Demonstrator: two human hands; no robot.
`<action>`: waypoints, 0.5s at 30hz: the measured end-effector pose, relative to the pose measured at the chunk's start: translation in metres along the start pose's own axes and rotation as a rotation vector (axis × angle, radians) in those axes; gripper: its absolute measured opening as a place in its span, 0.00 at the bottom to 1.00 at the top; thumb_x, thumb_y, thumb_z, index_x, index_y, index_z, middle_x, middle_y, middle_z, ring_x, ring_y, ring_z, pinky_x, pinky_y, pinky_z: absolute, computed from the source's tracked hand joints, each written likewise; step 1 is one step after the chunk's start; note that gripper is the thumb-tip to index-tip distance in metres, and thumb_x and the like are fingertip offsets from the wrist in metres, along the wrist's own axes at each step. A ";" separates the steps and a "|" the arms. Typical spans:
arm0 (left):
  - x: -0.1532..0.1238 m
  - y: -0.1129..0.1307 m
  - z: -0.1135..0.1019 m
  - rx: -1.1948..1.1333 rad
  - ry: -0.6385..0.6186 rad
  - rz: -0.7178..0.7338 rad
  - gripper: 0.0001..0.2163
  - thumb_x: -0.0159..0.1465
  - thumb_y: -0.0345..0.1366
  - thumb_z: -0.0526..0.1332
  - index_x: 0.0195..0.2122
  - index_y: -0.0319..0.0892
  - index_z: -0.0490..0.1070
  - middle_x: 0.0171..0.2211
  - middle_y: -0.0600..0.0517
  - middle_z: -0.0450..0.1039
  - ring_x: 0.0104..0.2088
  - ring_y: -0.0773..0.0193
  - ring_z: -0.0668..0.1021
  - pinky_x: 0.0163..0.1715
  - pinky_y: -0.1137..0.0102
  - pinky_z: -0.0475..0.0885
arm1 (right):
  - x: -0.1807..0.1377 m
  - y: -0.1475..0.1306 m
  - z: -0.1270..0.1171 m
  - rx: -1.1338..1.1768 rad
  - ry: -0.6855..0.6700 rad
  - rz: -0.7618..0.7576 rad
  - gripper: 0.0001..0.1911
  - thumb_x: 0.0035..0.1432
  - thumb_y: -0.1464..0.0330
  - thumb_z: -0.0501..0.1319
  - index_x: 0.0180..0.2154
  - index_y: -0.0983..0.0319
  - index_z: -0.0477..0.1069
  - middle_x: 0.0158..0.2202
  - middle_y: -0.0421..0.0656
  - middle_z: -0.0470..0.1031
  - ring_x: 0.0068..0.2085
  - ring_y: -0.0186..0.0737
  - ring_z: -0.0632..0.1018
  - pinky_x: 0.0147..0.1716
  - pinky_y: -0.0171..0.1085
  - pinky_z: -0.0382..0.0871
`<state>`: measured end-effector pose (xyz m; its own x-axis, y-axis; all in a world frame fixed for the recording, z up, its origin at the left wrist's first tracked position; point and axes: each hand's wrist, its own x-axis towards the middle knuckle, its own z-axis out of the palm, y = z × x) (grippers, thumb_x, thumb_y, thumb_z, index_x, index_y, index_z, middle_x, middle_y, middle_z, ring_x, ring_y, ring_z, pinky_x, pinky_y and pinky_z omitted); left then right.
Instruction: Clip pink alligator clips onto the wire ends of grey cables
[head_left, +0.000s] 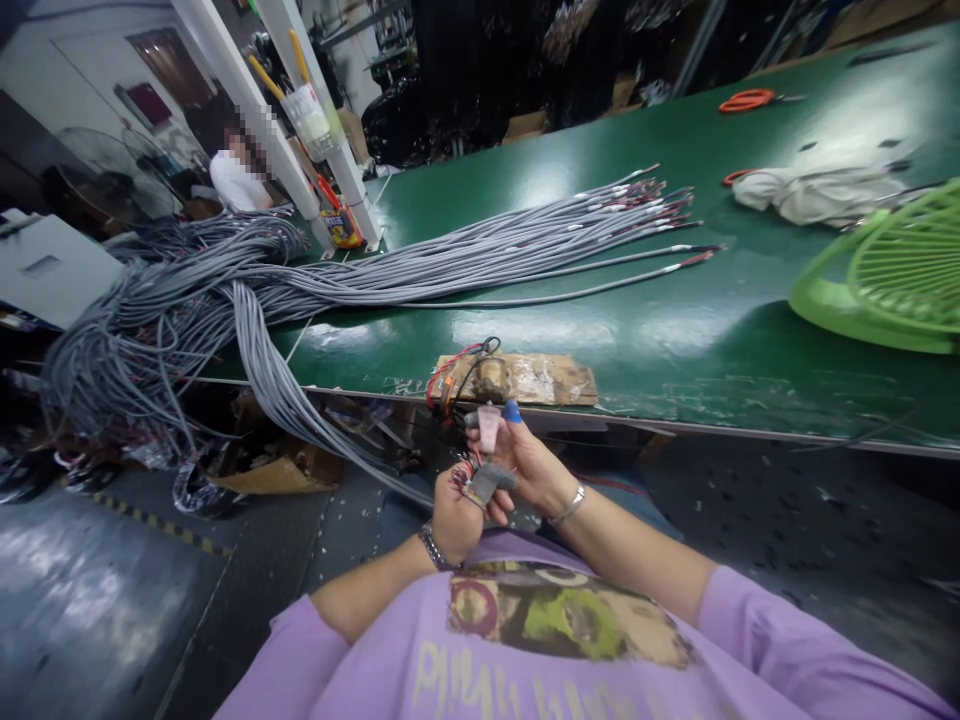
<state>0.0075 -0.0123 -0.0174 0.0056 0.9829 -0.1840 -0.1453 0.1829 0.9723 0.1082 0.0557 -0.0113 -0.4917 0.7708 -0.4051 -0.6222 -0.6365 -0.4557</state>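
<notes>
My left hand (459, 515) is closed around the ends of several grey cables (330, 435), which hang off the table edge and run to it. Thin dark and red wire ends (463, 482) stick out above its fingers. Beside it, my right hand (536, 468) has curled fingers and a raised thumb with a blue covering (512, 411). A pale pinkish tapered piece (488, 428) shows at its fingers; I cannot tell whether it is held or worn. Between the hands lies a grey piece (491, 484), too blurred to name.
At the green table's (660, 370) front edge lies a wooden board (555, 380) with a red and a black wire. A long bundle of grey cables (450, 262) crosses the table. Orange scissors (746, 100), a white cloth (817, 194) and a green plastic basket (900, 275) are rightward. A person (238, 180) is behind.
</notes>
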 end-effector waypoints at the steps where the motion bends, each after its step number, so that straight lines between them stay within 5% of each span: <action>1: -0.001 0.001 -0.001 -0.017 -0.003 -0.009 0.25 0.54 0.60 0.61 0.23 0.39 0.71 0.17 0.52 0.73 0.13 0.71 0.70 0.13 0.76 0.61 | 0.000 0.001 -0.003 -0.001 -0.010 -0.002 0.24 0.55 0.45 0.58 0.30 0.59 0.72 0.27 0.40 0.74 0.25 0.33 0.72 0.25 0.31 0.70; 15: 0.001 -0.002 -0.008 -0.337 -0.008 -0.128 0.22 0.48 0.56 0.67 0.21 0.37 0.74 0.13 0.51 0.71 0.10 0.71 0.68 0.08 0.78 0.54 | -0.005 0.009 -0.049 -0.007 -0.096 0.032 0.17 0.57 0.52 0.62 0.31 0.60 0.73 0.29 0.41 0.76 0.29 0.32 0.74 0.29 0.30 0.70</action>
<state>0.0004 -0.0118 -0.0209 0.0520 0.9529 -0.2987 -0.4610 0.2882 0.8393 0.1347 0.0446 -0.0524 -0.5672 0.7491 -0.3421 -0.6014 -0.6606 -0.4494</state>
